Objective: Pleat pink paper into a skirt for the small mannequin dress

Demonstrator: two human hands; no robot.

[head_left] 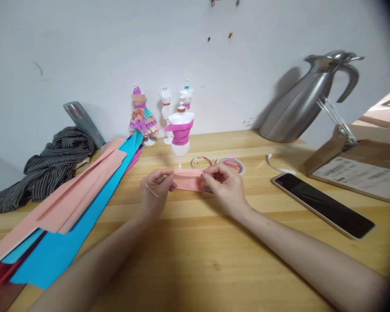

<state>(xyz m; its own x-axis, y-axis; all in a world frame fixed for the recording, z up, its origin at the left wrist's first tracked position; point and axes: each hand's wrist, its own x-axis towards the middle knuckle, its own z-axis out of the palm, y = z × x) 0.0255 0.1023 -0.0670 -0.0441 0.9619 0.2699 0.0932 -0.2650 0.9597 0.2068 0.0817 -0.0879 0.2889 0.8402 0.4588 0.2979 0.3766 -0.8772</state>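
a pink strip [189,181] is held above the table [195,260], pinched at its ends by the fingers of the left hand [156,190] and right hand [226,188]; probably light, soft and easily creased, it is best gripped by its corners.

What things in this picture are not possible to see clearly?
Head view:
Pink strip: ends partly hidden by left hand and right hand.
Box label: print blurred and too small.
Coloured sheets: some ends cut off by left edge.
Rear right mannequin: lower part hidden by front mannequin.
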